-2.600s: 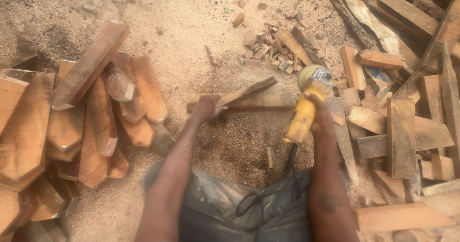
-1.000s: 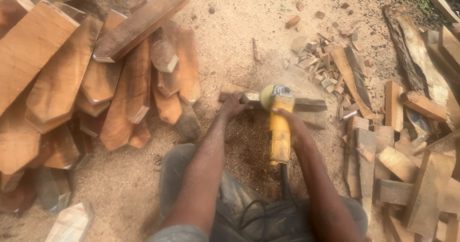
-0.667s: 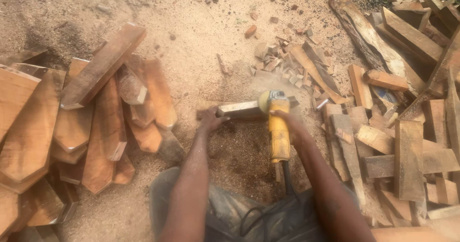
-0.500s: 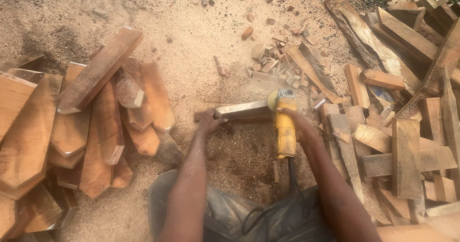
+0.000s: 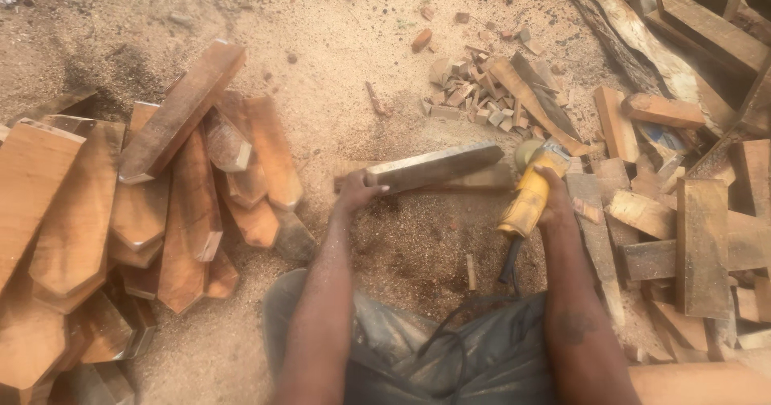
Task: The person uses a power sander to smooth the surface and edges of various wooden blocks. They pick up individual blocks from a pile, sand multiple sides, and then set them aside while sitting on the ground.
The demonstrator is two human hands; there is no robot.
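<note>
Two bare arms reach forward from the bottom edge, both nearly straight, over dark trousers [image 5: 450, 357]. The left hand [image 5: 356, 191] is clamped on the near end of a plank [image 5: 438, 166] — fingers curled over its top edge, wrist bent slightly up. The plank lies roughly level, its far end pointing right and a little away, above a second board [image 5: 474, 182] on the sandy ground [image 5: 321, 76]. The right hand [image 5: 554, 196] is closed around the body of a yellow grinder [image 5: 530, 196], held just beside the plank's far end; its grey disc guard [image 5: 528, 153] sits at that end, though whether it touches the wood I cannot tell. A black cord [image 5: 507, 260] drops from the grinder's rear toward the lap.

Left of the arms lies a heap of reddish blanks [image 5: 161, 212] with pointed ends, overlapping each other. To the right is a looser pile of offcuts [image 5: 691, 212] — paler, square-cut. Small chips [image 5: 474, 100] are scattered beyond the plank. Sawdust darkens the ground between the forearms. No packages, labels or signs show.
</note>
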